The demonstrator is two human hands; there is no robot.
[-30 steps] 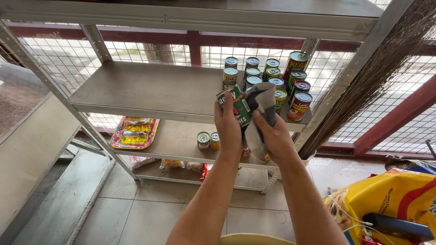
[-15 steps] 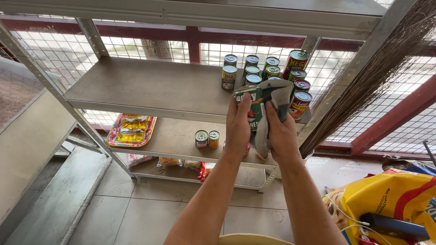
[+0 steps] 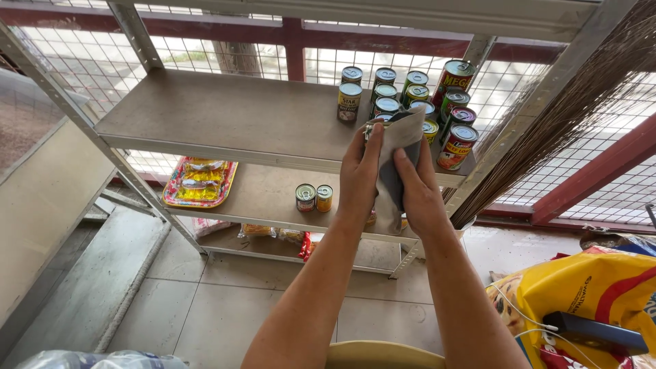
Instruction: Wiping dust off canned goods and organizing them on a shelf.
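Head view shows your two hands raised at the centre of the frame, in front of a metal shelf unit point(image 3: 205, 116). Your left hand point(image 3: 361, 179) is closed around a can point(image 3: 374, 125), of which only the top rim shows above the fingers. Your right hand point(image 3: 418, 191) presses a grey cloth point(image 3: 400, 147) against that can, fingers curled over the fabric, and the cloth hangs down between both palms. Just behind your hands, on the upper shelf at upper centre right, stands a cluster of tins point(image 3: 410, 96) with green and red labels, packed close together. A red-labelled can point(image 3: 456, 147) stands at the shelf's front edge, just right of the cloth. On the lower shelf, left of your left forearm, two small cans point(image 3: 313, 197) stand side by side, and further left lies a red-rimmed tray point(image 3: 199, 182) with yellow packets. A broom's bristles point(image 3: 567, 123) slant across the upper right. A yellow bag point(image 3: 581, 294) sits at lower right.
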